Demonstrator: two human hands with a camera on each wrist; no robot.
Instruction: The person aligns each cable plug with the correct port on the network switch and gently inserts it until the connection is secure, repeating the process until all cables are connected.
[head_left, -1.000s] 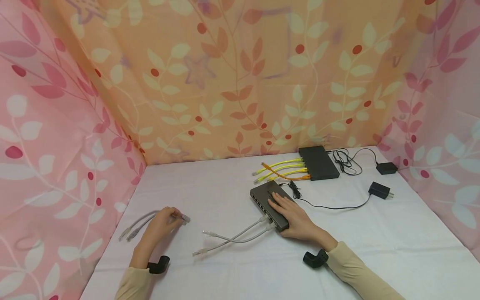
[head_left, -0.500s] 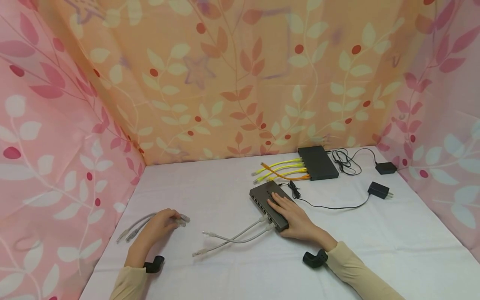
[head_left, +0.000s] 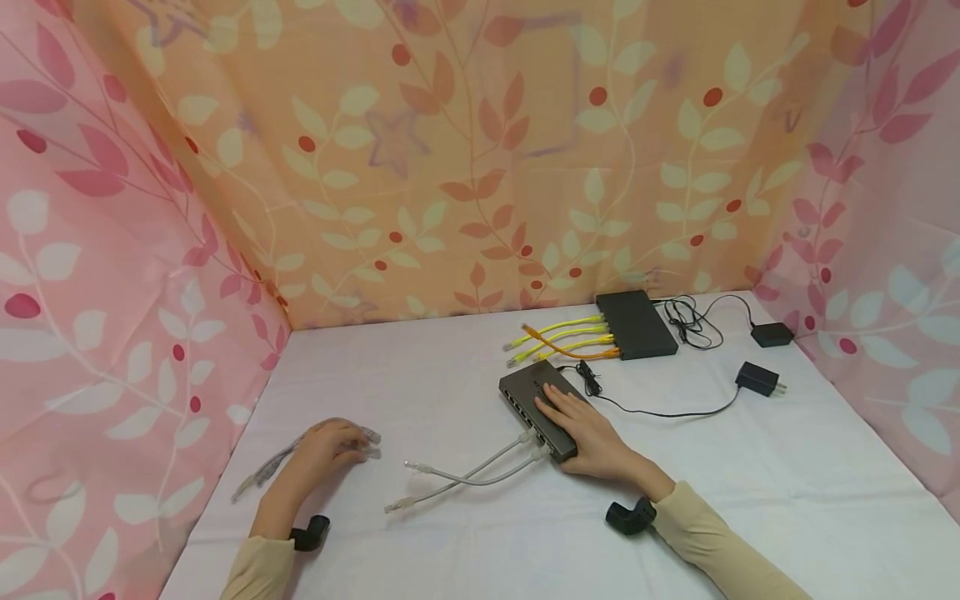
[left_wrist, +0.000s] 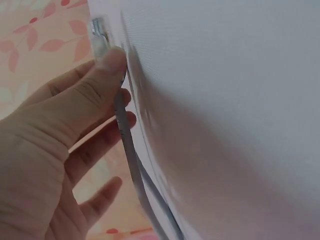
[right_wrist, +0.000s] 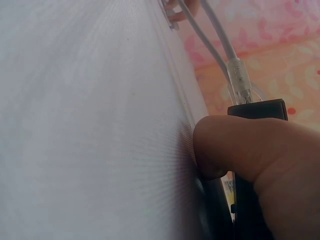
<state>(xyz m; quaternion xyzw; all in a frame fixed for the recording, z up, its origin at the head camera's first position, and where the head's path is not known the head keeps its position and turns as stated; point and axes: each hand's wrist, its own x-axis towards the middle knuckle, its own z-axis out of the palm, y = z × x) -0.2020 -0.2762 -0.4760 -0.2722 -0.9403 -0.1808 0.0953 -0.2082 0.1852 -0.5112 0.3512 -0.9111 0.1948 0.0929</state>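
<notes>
At the left of the head view my left hand (head_left: 324,450) pinches a grey network cable just behind its clear plug (left_wrist: 100,37). Thumb and forefinger hold it, while the other fingers are spread below the cable (left_wrist: 125,135). A second grey cable runs alongside; whether it is gripped too I cannot tell. My right hand (head_left: 588,437) rests on a dark grey network switch (head_left: 537,382), fingers straight across its top. The thumb (right_wrist: 225,142) lies over the switch's near edge. Two grey cables (head_left: 480,482) are plugged into its left side, their loose ends crossing on the table.
Behind sits a black network box (head_left: 637,325) with several yellow cables (head_left: 566,332) and an orange cable (head_left: 577,354) plugged in. Two power adapters (head_left: 757,379) with black cords lie at the right. Floral cloth (head_left: 480,167) encloses the white table (head_left: 420,375).
My left hand has shifted slightly left and lower, its thumb now closed at the cable's plug end. The cable tails behind it have drawn together. The right hand and switch stay still.
</notes>
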